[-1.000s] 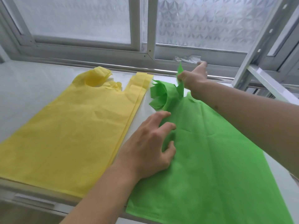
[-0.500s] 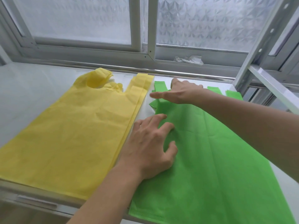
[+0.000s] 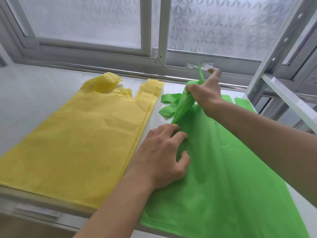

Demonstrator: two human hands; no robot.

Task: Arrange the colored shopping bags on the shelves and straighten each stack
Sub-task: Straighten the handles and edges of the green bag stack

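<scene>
Green bag stack (image 3: 223, 177) is pinned flat on the shelf (image 3: 20, 100) by spread left hand (image 3: 161, 157); its far-left handle is gripped and pulled taut by right hand (image 3: 204, 93), likely for straightening. Yellow bag stack (image 3: 82, 143) lies left.

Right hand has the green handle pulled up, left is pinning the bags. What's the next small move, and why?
Probably draw the green handle out toward the window and lay it flat. The right hand grips it bunched and lifted, while other green handle strips lie splayed on the shelf. The left hand presses the green bags, so the stack should hold.
</scene>
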